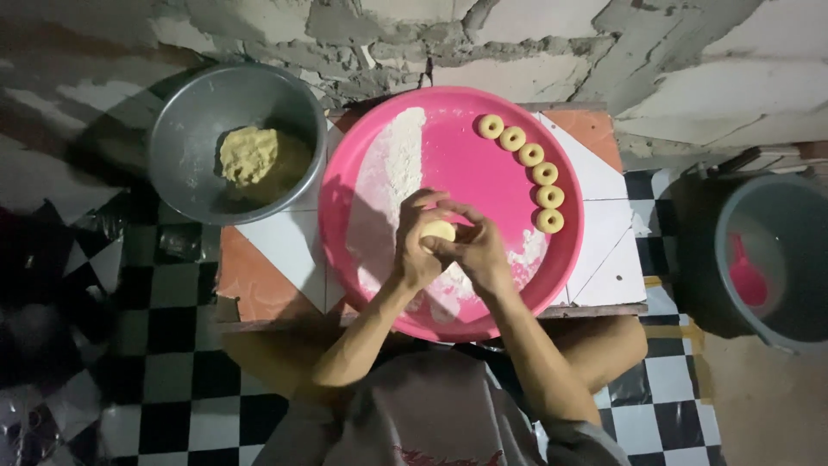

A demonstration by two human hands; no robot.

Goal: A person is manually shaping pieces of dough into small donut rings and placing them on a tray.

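A round pink tray (466, 164) dusted with white flour (392, 164) lies on a small tiled table. Over its near middle, my left hand (416, 246) and my right hand (477, 250) are cupped together around a pale yellow dough piece (439, 230). Both hands grip it between the fingers. Several small ring-shaped dough pieces (531, 171) sit in a curved row along the tray's right side.
A grey metal bowl (194, 112) holding a lump of yellow dough (249, 155) stands to the tray's left. A grey bucket (780, 259) with a pink scoop (747, 278) inside stands on the floor at right. A rough brick wall is behind; checkered floor surrounds the table.
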